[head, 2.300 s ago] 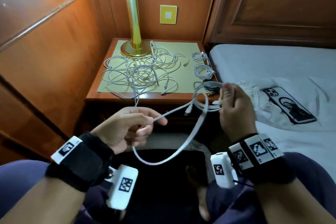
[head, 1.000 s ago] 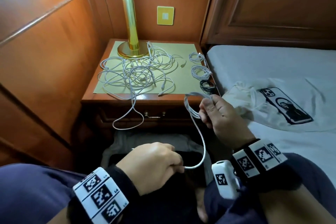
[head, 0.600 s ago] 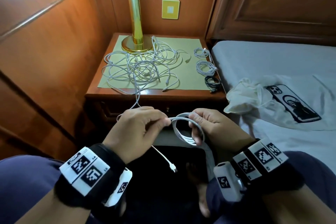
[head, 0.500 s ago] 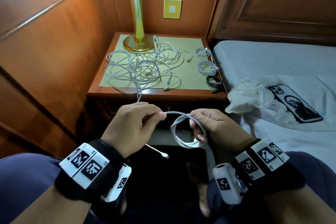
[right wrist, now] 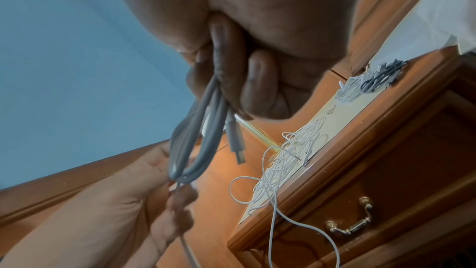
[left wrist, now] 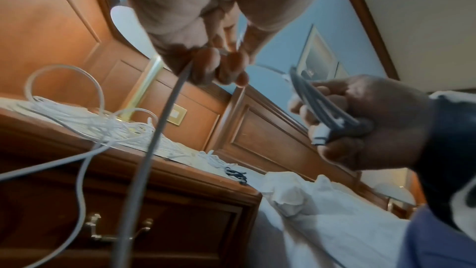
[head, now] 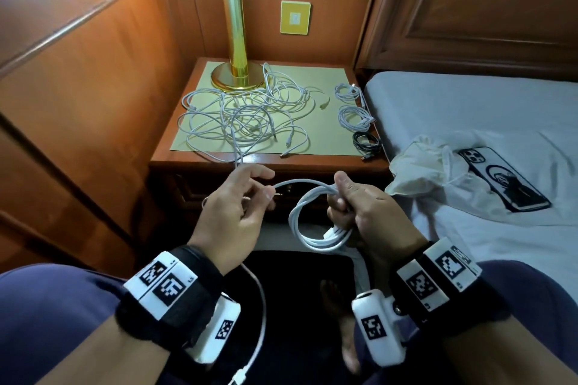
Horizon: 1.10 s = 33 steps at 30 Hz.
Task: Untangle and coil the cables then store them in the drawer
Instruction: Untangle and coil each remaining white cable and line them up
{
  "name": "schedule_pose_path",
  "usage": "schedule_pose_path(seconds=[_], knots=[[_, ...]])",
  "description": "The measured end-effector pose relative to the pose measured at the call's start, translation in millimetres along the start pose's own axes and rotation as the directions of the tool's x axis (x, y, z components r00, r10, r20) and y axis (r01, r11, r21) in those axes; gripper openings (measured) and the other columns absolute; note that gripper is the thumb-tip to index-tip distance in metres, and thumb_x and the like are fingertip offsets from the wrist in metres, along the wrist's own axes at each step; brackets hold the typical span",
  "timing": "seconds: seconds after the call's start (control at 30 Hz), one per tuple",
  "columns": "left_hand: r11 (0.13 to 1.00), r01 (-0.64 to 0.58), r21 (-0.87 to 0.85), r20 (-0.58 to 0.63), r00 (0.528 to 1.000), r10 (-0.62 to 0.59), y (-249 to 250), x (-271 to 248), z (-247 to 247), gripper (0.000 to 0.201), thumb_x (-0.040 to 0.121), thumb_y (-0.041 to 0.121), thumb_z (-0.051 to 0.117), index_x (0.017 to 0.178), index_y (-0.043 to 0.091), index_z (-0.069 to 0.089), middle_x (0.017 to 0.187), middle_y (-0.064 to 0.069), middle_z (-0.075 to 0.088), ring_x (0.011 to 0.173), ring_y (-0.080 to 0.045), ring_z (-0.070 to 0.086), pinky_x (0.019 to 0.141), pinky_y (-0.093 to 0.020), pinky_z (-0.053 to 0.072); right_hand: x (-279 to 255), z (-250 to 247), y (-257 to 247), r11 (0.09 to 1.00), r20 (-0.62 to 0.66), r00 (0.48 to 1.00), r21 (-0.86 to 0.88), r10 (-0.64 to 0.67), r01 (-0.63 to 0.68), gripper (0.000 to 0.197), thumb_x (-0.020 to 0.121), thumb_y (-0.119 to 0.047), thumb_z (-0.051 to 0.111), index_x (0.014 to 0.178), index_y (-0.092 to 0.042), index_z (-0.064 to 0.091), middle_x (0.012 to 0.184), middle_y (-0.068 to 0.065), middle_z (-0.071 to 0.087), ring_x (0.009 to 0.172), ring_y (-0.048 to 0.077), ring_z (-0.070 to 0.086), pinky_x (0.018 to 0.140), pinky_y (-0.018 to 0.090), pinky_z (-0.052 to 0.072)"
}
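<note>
Both hands are closed on 1 white cable: the right hand (head: 369,212) has its fingers and thumb curled round a small coil (head: 316,222) of several loops, with a plug end sticking out of its grip, while the left hand (head: 237,212) pinches the strand that runs across to that coil. From the left hand the free tail (head: 259,316) hangs down between the knees, its plug near the lower edge of the head view. A likely slip is the loops springing apart if the right grip eases while the next turn is laid on. The hanging tail could also twist and kink the last loop. Another strand droops off the nightstand (head: 266,162) edge just beside the left hand, and it could snag and drag the tangled pile (head: 244,119) off the top. On the right of the nightstand lie 2 white coils (head: 353,106) and 1 black coil (head: 366,141). Below them the drawer (right wrist: 381,211) looks closed, so nothing appears stored yet.
</note>
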State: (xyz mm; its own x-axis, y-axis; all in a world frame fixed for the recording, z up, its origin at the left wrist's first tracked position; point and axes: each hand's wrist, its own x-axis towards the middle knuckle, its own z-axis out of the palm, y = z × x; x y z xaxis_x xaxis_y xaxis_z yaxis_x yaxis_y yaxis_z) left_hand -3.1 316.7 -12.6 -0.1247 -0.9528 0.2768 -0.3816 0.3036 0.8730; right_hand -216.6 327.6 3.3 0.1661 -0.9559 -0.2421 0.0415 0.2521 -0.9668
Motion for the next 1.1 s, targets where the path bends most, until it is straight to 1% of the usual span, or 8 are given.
schedule_pose_path(seconds=[0.17,0.37,0.47,0.57,0.7,0.87,0.97,1.1], knots=[[0.991,-0.127,0.051,-0.052,0.99,0.129,5,-4,14,0.018,0.094,0.003,0.063,0.09,0.021,0.062,0.089,0.008,0.068,0.073,-0.012,0.062,0.071,-0.024,0.051,-3,3,-3,0.996,0.0,0.999,0.084,0.033,-0.033,0.051,0.102,-0.049,0.037,0.06,-0.021,0.039,0.052,-0.004,0.025,0.045,0.011,0.014,0.044,0.027,0.007],[0.995,0.033,-0.093,0.029,0.999,-0.03,5,-5,13,0.017,0.095,0.007,0.065,0.09,0.02,0.074,0.09,0.006,0.075,0.088,-0.015,0.071,0.084,-0.035,0.058,-7,10,-4,0.996,0.028,0.998,0.07,-0.052,0.05,0.043,0.093,-0.05,0.043,0.059,-0.024,0.038,0.053,-0.004,0.026,0.044,0.009,0.016,0.04,0.021,0.012],[0.841,0.237,-0.486,0.142,0.971,-0.192,14,-7,16,0.022,0.096,0.027,0.06,0.094,0.011,0.076,0.099,-0.012,0.076,0.093,-0.029,0.072,0.089,-0.049,0.056,-4,11,-4,0.996,-0.001,0.996,0.032,-0.088,0.088,0.046,0.094,-0.05,0.04,0.055,-0.026,0.04,0.052,-0.006,0.029,0.043,0.008,0.018,0.04,0.021,0.015],[0.738,0.282,-0.613,0.18,0.959,-0.217,17,-9,20,0.024,0.086,0.027,0.067,0.096,0.006,0.074,0.103,-0.02,0.074,0.098,-0.043,0.068,0.094,-0.052,0.053,1,11,3,0.994,-0.015,0.994,-0.015,-0.105,0.105,0.047,0.095,-0.053,0.039,0.057,-0.025,0.038,0.052,-0.006,0.03,0.044,0.009,0.021,0.043,0.025,0.016],[0.752,0.284,-0.594,0.183,0.959,-0.218,14,-11,25,0.034,0.078,0.014,0.07,0.108,-0.001,0.064,0.096,-0.019,0.074,0.086,-0.027,0.071,0.083,-0.037,0.059,5,13,13,0.949,-0.033,0.974,-0.237,-0.224,0.21,0.051,0.099,-0.056,0.039,0.057,-0.027,0.043,0.05,-0.009,0.038,0.048,0.011,0.031,0.051,0.029,0.026],[0.547,0.407,-0.731,0.306,0.913,-0.271,19,-8,26,0.024,0.089,0.013,0.068,0.106,0.002,0.055,0.063,-0.008,0.059,0.063,-0.019,0.057,0.064,-0.024,0.051,6,15,11,0.827,-0.068,0.936,-0.493,-0.346,0.27,0.05,0.098,-0.056,0.035,0.06,-0.025,0.044,0.047,-0.013,0.043,0.044,0.003,0.038,0.054,0.025,0.032],[0.477,0.466,-0.745,0.384,0.885,-0.265,22,-6,25,0.03,0.088,0.024,0.063,0.105,0.001,0.055,0.057,-0.003,0.045,0.067,-0.02,0.05,0.069,-0.028,0.046,7,13,6,0.764,-0.092,0.907,-0.578,-0.41,0.287,0.043,0.095,-0.054,0.036,0.062,-0.029,0.046,0.048,-0.014,0.045,0.047,0.005,0.042,0.054,0.024,0.033],[0.794,0.334,-0.508,0.269,0.937,-0.222,16,-5,28,0.031,0.082,0.007,0.074,0.108,0.013,0.057,0.079,-0.006,0.062,0.072,-0.014,0.062,0.068,-0.026,0.052,8,12,9,0.692,-0.122,0.858,-0.652,-0.5,0.311,0.039,0.096,-0.052,0.036,0.064,-0.033,0.045,0.053,-0.008,0.046,0.052,0.007,0.047,0.053,0.022,0.034]])
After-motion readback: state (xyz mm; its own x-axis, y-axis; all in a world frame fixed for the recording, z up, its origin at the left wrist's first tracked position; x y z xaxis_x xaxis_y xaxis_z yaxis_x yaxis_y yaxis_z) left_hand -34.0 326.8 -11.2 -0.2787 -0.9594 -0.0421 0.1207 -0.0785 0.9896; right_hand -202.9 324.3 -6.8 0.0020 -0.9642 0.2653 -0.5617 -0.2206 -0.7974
